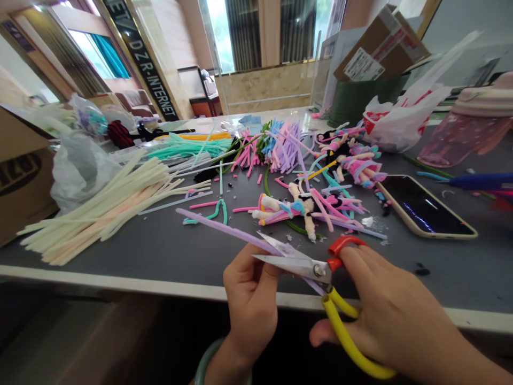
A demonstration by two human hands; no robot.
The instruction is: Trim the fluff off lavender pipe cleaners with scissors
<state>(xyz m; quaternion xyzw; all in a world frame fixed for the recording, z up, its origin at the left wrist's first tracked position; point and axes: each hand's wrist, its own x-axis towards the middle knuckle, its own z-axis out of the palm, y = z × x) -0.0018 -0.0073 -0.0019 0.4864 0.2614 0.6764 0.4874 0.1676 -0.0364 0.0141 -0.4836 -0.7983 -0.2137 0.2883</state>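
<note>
Scissors (318,270) point leftward; lilac stem (224,230) slants up-left; left fingers (245,262) clamped on stem, right fingers (356,262) round handles (340,334).

From here I see scissors (319,270) over the worktop's (176,262) near edge, silvery blades parted and pointing left, handles red and yellow. A straight, fuzzy lilac stem (224,226) slants far-left to near-right, partly hidden by the blades.

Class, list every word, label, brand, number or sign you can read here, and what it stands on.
"NET/ D Z R-INTERNET": black sign, cut off at the picture's top.
Left carton: dark print, not surely readable.
Tilted box: label too small and blurred.
White bag: red print, unreadable.
</note>
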